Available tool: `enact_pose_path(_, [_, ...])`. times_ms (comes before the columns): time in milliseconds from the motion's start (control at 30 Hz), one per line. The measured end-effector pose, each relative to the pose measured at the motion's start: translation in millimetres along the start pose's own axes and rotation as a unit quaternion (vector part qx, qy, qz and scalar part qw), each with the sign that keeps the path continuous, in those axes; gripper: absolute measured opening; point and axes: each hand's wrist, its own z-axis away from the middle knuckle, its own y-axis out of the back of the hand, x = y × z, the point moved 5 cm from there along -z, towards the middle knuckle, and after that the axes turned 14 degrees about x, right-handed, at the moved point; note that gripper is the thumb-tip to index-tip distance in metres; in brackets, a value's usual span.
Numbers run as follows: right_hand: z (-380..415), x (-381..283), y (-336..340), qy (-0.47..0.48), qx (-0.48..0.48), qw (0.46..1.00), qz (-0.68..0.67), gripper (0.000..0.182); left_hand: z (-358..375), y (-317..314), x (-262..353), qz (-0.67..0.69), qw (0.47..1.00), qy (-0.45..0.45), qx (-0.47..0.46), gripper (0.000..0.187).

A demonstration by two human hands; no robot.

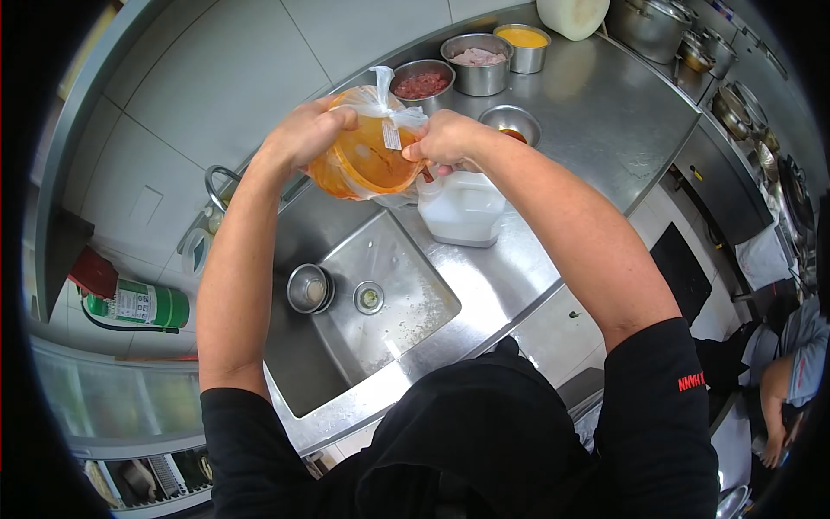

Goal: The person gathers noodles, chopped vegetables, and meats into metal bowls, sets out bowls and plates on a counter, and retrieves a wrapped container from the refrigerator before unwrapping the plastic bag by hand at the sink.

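Note:
My left hand [313, 131] grips the left side of a clear plastic bag [367, 156] with orange sauce smeared inside and a round orange rim showing through. My right hand [445, 143] pinches the bag's right side. A white knotted top [383, 91] and a small printed label [392, 135] show between the hands. The bag is held up above the counter beside the sink. Just below my right hand stands a translucent white jug [461, 210], partly covered by the hand and forearm.
Steel pots with red meat [421, 85], pale meat [478, 59] and yellow liquid [523, 37] stand along the back. A metal bowl [512, 123] sits right of them. The sink [389, 285] holds small stacked bowls [309, 288]. Another person's arm [775, 398] is at far right.

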Motion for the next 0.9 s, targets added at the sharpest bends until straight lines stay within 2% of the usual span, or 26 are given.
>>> enact_pose_path(267, [9.2,-1.5,1.1,-0.007,-0.007,0.999,-0.041,0.027,3.1,0.5,9.3,-0.013,1.0,-0.007,0.009,0.054])
enact_pose_path(900, [5.5,4.4,-0.1,-0.015,0.009,0.998,-0.061,0.026,-0.6,-0.9,12.5,-0.055,0.998,-0.031,0.019,0.057])
